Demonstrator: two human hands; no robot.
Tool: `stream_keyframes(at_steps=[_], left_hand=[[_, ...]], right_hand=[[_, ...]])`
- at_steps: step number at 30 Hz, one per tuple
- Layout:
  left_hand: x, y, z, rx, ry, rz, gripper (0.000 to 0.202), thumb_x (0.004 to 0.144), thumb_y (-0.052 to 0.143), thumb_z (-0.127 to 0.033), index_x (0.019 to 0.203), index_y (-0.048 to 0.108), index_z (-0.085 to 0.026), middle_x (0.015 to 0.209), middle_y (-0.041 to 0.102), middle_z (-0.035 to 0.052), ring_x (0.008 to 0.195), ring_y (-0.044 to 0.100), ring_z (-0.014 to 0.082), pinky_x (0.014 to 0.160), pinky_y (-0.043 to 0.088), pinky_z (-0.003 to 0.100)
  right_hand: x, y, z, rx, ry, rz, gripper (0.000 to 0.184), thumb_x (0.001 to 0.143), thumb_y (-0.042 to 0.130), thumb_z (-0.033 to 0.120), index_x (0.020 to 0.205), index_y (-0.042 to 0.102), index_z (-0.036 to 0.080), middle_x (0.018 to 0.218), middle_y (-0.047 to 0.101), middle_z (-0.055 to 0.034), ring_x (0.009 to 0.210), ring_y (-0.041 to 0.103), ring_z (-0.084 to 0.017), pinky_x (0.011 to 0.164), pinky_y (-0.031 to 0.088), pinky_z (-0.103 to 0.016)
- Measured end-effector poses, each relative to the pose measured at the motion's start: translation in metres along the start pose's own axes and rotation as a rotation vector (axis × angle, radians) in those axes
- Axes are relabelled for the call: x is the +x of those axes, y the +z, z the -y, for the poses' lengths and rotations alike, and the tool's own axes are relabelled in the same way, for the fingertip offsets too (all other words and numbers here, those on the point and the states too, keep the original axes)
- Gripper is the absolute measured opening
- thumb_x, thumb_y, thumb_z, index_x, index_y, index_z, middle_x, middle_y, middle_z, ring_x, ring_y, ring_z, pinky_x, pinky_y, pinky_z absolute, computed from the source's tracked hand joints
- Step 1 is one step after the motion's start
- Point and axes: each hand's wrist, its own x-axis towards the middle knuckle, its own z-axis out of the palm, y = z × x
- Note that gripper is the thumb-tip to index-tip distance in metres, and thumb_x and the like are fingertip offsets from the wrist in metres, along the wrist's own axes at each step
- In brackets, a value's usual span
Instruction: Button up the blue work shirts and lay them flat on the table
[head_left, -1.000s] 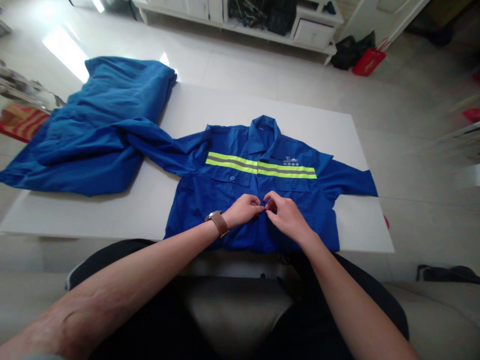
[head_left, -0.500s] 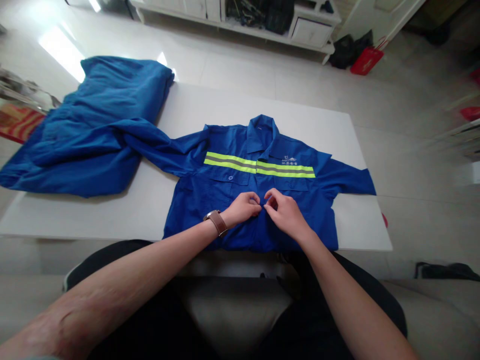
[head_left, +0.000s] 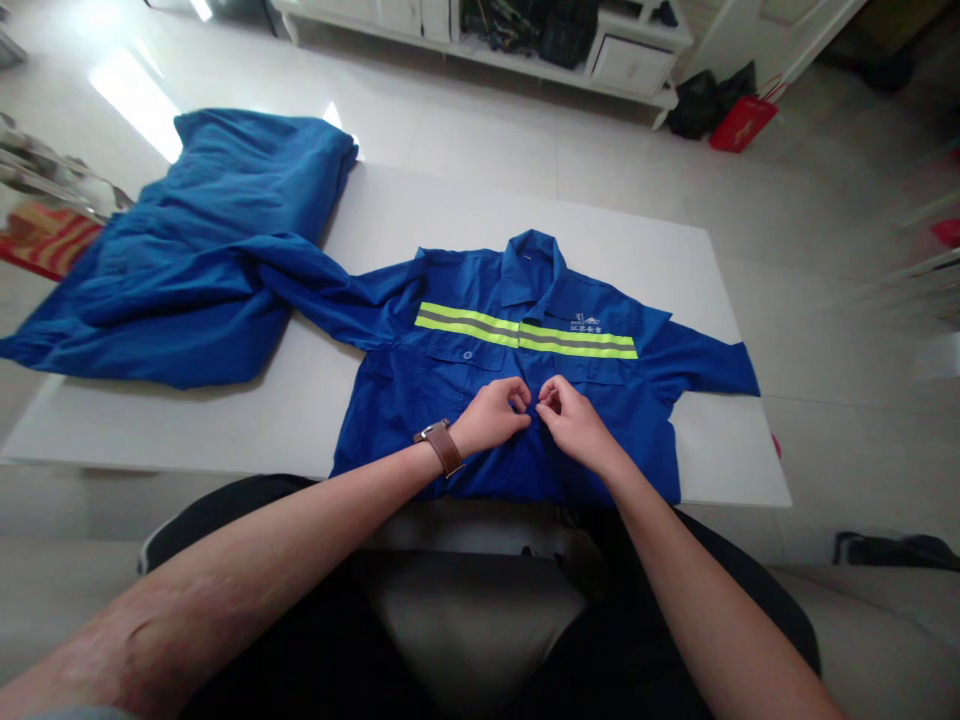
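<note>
A blue work jacket point(head_left: 465, 270) with a yellow and grey reflective stripe lies front side up, collar away from me, its sleeves spread to both sides. My left hand point(head_left: 495, 412), a brown-strapped watch point(head_left: 441, 447) on its wrist, pinches the jacket's front edge below the stripe. Close beside it, my right hand point(head_left: 571, 420) has its thumb and fingers pinched on the same front opening. Any button between the fingertips is too small to make out.
The jacket lies on a white table point(head_left: 637, 225). A pile of blue clothing point(head_left: 225, 190) covers the table's left side, touching one sleeve. Across the floor stand a white cabinet point(head_left: 634, 65), a red bag point(head_left: 744, 122) and a black bag point(head_left: 694, 105).
Both hands stay at the front opening, with the fingers shifting slightly. The whole view has moved a little, so things appear slightly further right.
</note>
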Motion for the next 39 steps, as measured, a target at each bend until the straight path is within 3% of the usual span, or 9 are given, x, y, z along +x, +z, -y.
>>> stream_keyframes(at_steps=[3,7,16,21,25,30,33,39], left_hand=[[-0.005,-0.007,-0.004,0.212,0.070,0.005,0.009,0.083,0.060,-0.015,0.089,0.064,-0.020,0.084,0.069,0.0013,0.077,0.063,0.0162,0.072,0.048,0.028],[-0.007,-0.019,-0.009,0.564,0.163,-0.036,0.020,0.082,0.063,-0.017,0.101,0.064,-0.021,0.103,0.067,0.0065,0.098,0.062,0.0240,0.088,0.049,0.036],[-0.015,-0.025,-0.011,0.753,0.074,0.084,0.031,0.085,0.065,-0.033,0.113,0.063,-0.019,0.116,0.062,0.0111,0.112,0.055,0.0318,0.091,0.050,0.044],[-0.015,-0.018,-0.009,0.727,0.058,0.129,0.028,0.082,0.072,-0.045,0.097,0.068,-0.022,0.113,0.061,0.0096,0.114,0.052,0.0332,0.094,0.047,0.048],[-0.011,-0.012,-0.003,0.710,0.074,0.145,0.022,0.083,0.073,-0.042,0.089,0.068,-0.021,0.109,0.064,0.0092,0.113,0.054,0.0325,0.093,0.045,0.045],[-0.003,-0.005,0.003,0.500,-0.045,0.169,0.014,0.081,0.074,-0.030,0.076,0.066,-0.021,0.083,0.068,0.0033,0.083,0.061,0.0214,0.073,0.042,0.030],[0.000,-0.004,0.006,0.341,-0.032,0.159,0.020,0.079,0.074,-0.028,0.066,0.062,-0.020,0.068,0.063,-0.0008,0.068,0.057,0.0163,0.063,0.036,0.028],[0.002,-0.005,0.004,0.233,0.022,0.155,0.020,0.074,0.077,-0.023,0.063,0.060,-0.019,0.062,0.060,-0.0034,0.062,0.053,0.0133,0.061,0.034,0.027]], right_hand=[[-0.003,-0.002,0.003,-0.230,-0.096,-0.059,0.014,0.088,0.055,0.018,0.101,0.054,0.023,0.094,0.064,-0.0047,0.088,0.062,-0.022,0.079,0.045,-0.034],[-0.005,-0.005,0.007,-0.451,-0.214,-0.047,0.013,0.092,0.055,0.016,0.103,0.059,0.023,0.108,0.064,-0.0089,0.106,0.059,-0.026,0.087,0.045,-0.036],[-0.010,-0.007,0.014,-0.556,-0.161,0.060,0.014,0.092,0.054,0.011,0.092,0.062,0.022,0.098,0.068,-0.0056,0.091,0.062,-0.022,0.073,0.040,-0.032],[-0.015,-0.006,0.013,-0.537,-0.143,0.095,0.006,0.094,0.060,0.021,0.097,0.065,0.023,0.100,0.068,-0.0058,0.091,0.064,-0.022,0.071,0.041,-0.031],[-0.017,-0.003,0.011,-0.537,-0.168,0.103,0.011,0.094,0.062,0.019,0.103,0.066,0.023,0.106,0.068,-0.0068,0.098,0.064,-0.023,0.076,0.043,-0.031],[-0.018,-0.004,0.011,-0.499,-0.143,0.100,0.006,0.096,0.057,0.021,0.095,0.063,0.022,0.100,0.068,-0.0065,0.092,0.063,-0.022,0.072,0.041,-0.031],[-0.014,-0.005,0.007,-0.424,-0.122,0.119,0.011,0.096,0.053,0.018,0.089,0.060,0.022,0.095,0.066,-0.0054,0.086,0.060,-0.020,0.071,0.040,-0.030],[-0.007,-0.006,-0.004,-0.239,-0.090,0.144,0.013,0.093,0.050,0.017,0.082,0.053,0.021,0.091,0.061,-0.0036,0.083,0.057,-0.018,0.075,0.040,-0.030]])
